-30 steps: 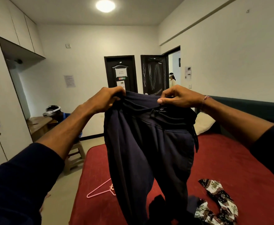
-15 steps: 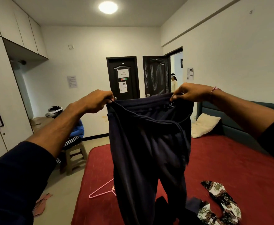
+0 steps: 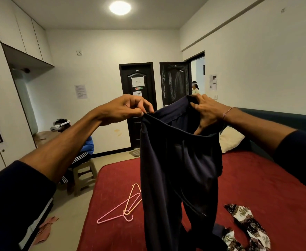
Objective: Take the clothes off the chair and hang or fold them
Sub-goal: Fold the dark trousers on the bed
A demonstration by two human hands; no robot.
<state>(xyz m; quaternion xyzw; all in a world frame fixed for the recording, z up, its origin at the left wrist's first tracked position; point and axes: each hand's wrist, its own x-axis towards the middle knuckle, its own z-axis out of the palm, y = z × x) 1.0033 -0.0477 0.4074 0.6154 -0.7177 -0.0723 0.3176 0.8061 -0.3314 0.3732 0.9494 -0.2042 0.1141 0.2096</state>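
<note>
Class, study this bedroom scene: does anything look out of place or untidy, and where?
Two hangers, pink and orange, lie loose and tangled on the red bedspread. A patterned garment lies crumpled near the bed's front edge. A reddish cloth lies on the floor beside the bed.

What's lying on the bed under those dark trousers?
Beside the trousers on the red bed lie two hangers, pink and orange, and a patterned cloth. The bed right behind the trousers is hidden.
</note>
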